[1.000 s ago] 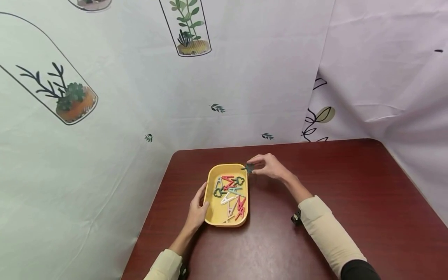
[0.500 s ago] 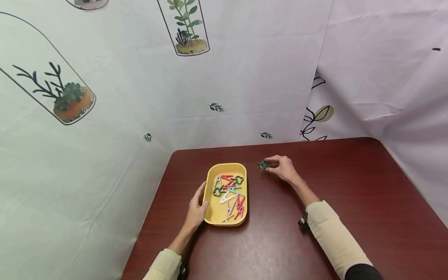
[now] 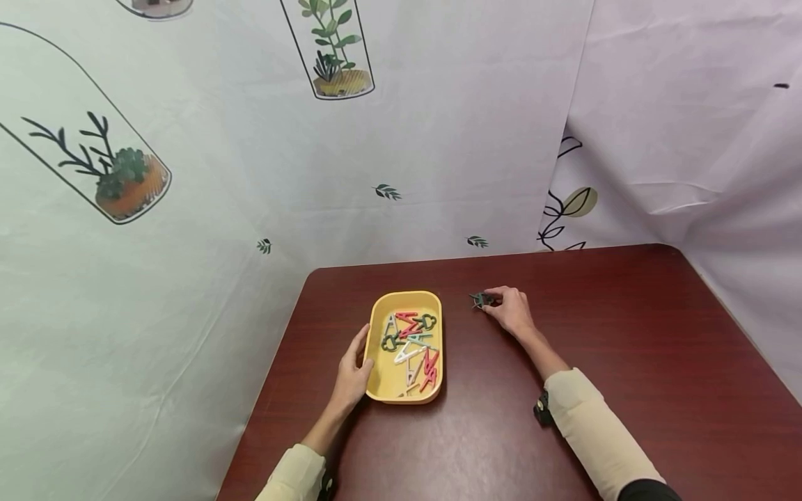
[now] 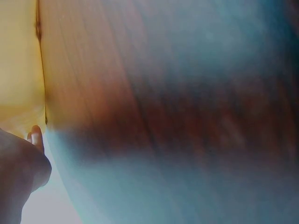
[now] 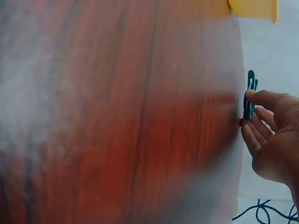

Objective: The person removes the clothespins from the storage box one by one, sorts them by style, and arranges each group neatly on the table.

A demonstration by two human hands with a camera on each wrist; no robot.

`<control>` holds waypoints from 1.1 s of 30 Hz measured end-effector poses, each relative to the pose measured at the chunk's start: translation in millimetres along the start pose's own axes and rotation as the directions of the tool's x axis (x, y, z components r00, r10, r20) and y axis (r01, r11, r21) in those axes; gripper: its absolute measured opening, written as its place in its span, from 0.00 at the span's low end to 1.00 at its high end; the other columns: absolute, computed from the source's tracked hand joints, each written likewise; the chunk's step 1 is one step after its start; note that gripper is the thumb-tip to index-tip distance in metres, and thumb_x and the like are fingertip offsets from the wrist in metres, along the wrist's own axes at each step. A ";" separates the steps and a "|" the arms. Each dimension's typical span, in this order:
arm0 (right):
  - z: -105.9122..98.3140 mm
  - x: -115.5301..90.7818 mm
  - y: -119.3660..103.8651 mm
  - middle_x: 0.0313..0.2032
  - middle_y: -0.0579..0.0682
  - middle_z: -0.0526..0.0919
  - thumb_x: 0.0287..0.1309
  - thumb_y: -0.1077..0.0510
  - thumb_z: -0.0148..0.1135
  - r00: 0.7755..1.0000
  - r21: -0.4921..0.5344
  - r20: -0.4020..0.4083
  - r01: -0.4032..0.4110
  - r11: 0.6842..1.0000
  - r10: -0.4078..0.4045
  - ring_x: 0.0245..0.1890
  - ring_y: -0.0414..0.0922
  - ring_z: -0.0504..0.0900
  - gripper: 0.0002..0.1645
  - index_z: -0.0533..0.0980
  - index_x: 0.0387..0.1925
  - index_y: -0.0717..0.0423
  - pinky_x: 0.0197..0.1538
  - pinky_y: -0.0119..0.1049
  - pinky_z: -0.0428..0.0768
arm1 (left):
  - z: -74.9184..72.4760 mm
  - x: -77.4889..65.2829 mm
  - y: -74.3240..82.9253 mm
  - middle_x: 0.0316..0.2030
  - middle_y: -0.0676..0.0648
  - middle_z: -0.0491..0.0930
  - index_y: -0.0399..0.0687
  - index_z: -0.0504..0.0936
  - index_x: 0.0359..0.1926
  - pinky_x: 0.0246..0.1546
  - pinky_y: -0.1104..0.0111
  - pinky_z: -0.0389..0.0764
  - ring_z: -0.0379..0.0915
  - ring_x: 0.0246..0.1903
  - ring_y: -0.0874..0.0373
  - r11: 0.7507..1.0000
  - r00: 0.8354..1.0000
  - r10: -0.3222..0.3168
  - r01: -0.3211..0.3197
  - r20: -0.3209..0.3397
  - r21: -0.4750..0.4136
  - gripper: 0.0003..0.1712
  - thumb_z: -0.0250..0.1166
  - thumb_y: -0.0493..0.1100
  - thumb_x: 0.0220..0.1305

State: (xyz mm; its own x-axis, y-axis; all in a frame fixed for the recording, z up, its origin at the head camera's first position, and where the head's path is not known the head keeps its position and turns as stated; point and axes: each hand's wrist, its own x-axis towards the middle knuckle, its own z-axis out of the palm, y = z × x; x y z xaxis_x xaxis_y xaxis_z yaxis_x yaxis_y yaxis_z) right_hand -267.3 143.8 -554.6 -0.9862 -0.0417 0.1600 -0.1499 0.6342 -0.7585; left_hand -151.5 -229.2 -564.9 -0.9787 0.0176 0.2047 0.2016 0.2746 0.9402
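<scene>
A shallow yellow tray (image 3: 390, 395) stands on the table with several small clothespins (image 3: 410, 353) in it: red, white, grey, pale pink, light teal and dark green. My left hand (image 3: 352, 369) holds the tray's left side, thumb at the rim and fingers along the outer wall. To the right of the tray's far end, my right hand (image 3: 510, 309) pinches a dark green clothespin (image 3: 480, 300) between thumb and fingers, low over the table. In the right wrist view this clothespin (image 5: 250, 95) shows its looped outline, with the thumb across it.
The dark red wooden table (image 3: 595, 334) extends right of the tray and toward the body. Behind it hangs a pale cloth (image 3: 438, 153) printed with plants, meeting the far table edge. A yellow tray corner (image 5: 256, 9) enters the right wrist view at the top.
My right hand has carried the dark green clothespin rightward from the tray's far right corner, then lower toward the table. My left hand and the tray have stayed in place.
</scene>
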 end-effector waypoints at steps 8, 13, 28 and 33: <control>3.5 -3.1 -3.9 0.53 0.66 0.87 0.60 0.63 0.77 1.000 -0.050 -0.017 0.000 0.999 -0.001 0.54 0.62 0.85 0.24 0.85 0.57 0.66 0.57 0.56 0.81 | 0.2 -0.4 0.4 0.75 0.35 0.68 0.43 0.64 0.81 0.56 0.62 0.81 0.71 0.68 0.38 1.000 1.000 0.002 -0.002 -0.003 -0.006 0.44 0.55 0.19 0.66; 6.1 -5.8 -3.6 0.54 0.65 0.88 0.58 0.64 0.78 0.999 -0.061 -0.037 0.008 0.998 -0.011 0.56 0.62 0.84 0.24 0.86 0.56 0.66 0.59 0.57 0.80 | -0.2 -0.4 0.8 0.75 0.36 0.68 0.46 0.64 0.82 0.57 0.56 0.80 0.71 0.67 0.39 1.000 1.000 -0.006 0.006 0.004 -0.006 0.45 0.54 0.19 0.66; 7.4 -10.0 -2.9 0.56 0.67 0.86 0.60 0.64 0.77 0.999 -0.077 -0.029 0.030 0.997 -0.032 0.56 0.63 0.84 0.24 0.85 0.57 0.67 0.58 0.58 0.81 | -0.8 -1.2 -1.3 0.75 0.35 0.68 0.48 0.65 0.81 0.51 0.71 0.79 0.70 0.69 0.40 1.000 1.000 -0.024 0.024 -0.001 -0.009 0.43 0.54 0.20 0.68; 6.9 -10.0 -3.8 0.55 0.67 0.86 0.59 0.64 0.78 0.999 -0.059 -0.032 0.024 0.998 -0.026 0.55 0.63 0.84 0.25 0.84 0.57 0.67 0.57 0.58 0.81 | -0.6 0.0 -0.6 0.75 0.34 0.68 0.46 0.64 0.81 0.53 0.67 0.81 0.71 0.68 0.39 1.000 1.000 -0.009 0.009 0.002 0.000 0.44 0.54 0.19 0.67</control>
State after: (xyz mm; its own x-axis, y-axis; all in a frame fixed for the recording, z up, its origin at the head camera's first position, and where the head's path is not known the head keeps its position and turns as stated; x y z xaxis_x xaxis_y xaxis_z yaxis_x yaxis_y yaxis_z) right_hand -257.4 136.5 -557.8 -0.9793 -0.0335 0.1998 -0.1692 0.6776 -0.7157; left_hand -151.7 -229.9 -565.3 -0.9805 0.0175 0.1959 0.1931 0.2747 0.9419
